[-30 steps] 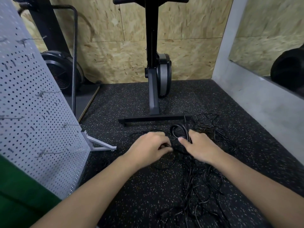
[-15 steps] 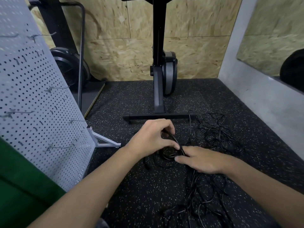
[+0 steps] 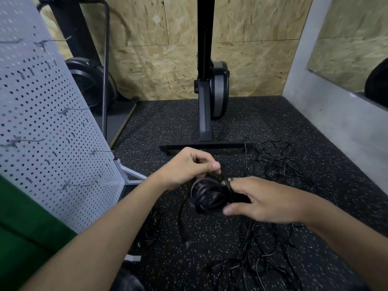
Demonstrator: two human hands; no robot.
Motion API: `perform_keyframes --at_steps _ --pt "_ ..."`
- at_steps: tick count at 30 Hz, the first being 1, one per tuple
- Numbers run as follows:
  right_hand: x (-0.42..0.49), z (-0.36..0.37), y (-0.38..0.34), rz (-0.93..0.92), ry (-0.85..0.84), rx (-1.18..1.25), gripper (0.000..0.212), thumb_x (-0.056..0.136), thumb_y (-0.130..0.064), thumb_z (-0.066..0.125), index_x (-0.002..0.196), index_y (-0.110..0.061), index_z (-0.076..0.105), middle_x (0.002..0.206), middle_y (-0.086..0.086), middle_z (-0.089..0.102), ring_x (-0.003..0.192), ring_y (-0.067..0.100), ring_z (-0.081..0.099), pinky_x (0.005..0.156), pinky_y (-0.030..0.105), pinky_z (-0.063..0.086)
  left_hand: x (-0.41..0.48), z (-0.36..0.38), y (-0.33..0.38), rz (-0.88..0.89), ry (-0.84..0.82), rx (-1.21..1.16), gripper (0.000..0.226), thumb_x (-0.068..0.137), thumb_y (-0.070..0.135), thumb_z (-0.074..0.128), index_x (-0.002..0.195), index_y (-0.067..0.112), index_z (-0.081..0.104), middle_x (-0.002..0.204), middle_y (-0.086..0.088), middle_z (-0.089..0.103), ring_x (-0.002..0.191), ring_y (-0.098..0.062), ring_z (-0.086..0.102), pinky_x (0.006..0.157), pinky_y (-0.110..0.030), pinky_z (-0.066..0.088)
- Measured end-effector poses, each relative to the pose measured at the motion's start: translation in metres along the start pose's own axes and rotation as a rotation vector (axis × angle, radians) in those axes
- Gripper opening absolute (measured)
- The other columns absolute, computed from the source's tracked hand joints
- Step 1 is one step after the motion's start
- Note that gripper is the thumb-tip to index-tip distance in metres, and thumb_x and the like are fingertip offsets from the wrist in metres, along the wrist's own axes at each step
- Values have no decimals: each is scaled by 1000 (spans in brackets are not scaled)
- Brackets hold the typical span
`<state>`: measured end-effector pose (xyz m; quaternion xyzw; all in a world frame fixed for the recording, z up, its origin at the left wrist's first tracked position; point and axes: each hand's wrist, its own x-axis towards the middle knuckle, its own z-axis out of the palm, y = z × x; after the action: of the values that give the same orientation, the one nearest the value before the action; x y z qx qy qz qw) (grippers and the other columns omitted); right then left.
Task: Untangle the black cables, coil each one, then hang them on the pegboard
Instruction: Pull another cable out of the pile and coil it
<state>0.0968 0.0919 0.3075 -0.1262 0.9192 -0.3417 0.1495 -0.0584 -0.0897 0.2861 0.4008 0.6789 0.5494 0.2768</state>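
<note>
- A white pegboard (image 3: 48, 127) is seen standing on the floor (image 3: 168, 127) at the far left, with bare wire hooks (image 3: 71, 109) sticking out. Nothing is hung on them yet.
- The left hand (image 3: 186, 168) is held just above the coil with its grip closed. Thumb and curled fingers appear to be pinched on a strand running up from the coil.
- A loose end (image 3: 186, 243) with a small plug is left hanging below the coil, down toward the floor.
- The coil (image 3: 206, 196), a few loops of thick black cable, is held in the air between the two hands.
- The right hand (image 3: 264, 201) has its grip closed round the coil's right side, the loops being clamped between thumb and fingers.
- A tangle (image 3: 275, 166) of thinner black cables is spread on the floor behind and beneath the right hand. Whether any of it is joined to the coil cannot be told.
- The cable is judged to be light, limp and springy, so loops are likely to pop open unless clamped where they cross.
- The thin cables are expected to snag, and are best taken at a plug end and drawn out gently, not tugged.
- No brand, label or writing can be read.
</note>
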Motion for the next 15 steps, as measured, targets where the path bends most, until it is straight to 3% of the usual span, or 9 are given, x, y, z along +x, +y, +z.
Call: perform_keyframes --at_steps 2,4,8,12,15 --pt "-2 -3 -7 -47 92 4 30 102 -45 63 131 -37 60 120 -19 67 112 5 63 98 36 53 1 2 -3 -17 -49 -92 27 101 16 63 79 24 79 79 5 73 71 -8 66 70 -20 52" --pt "-4 -4 -15 -70 132 73 38 102 -36 64 139 -41 55 128 -25 64 118 4 61 102 31 49 0 8 -10 -51 -105 -121 26 100 14 61 83 25 78 85 1 71 81 -14 65 75 -27 52" --pt "-3 -9 -9 43 280 130 36 98 -33 71 132 -31 59 124 -16 69 120 3 63 107 38 49 6 30 -30 -239 -56 -243 46 108 12 48 74 29 73 63 9 55 56 -5 43 51 -18 36" --pt "2 -16 5 346 602 72 50 95 -42 73 130 -25 43 109 -7 56 100 9 61 89 31 44 6 41 -40 -260 -27 79 29 112 35 46 104 39 73 64 6 39 52 -9 36 47 -20 32" --pt "11 -9 20 376 653 -16 46 98 -42 67 131 -22 43 102 -2 56 91 13 59 82 30 40 4 67 -31 -237 -57 379 32 113 36 42 122 23 69 61 8 44 47 -7 37 46 -22 32"
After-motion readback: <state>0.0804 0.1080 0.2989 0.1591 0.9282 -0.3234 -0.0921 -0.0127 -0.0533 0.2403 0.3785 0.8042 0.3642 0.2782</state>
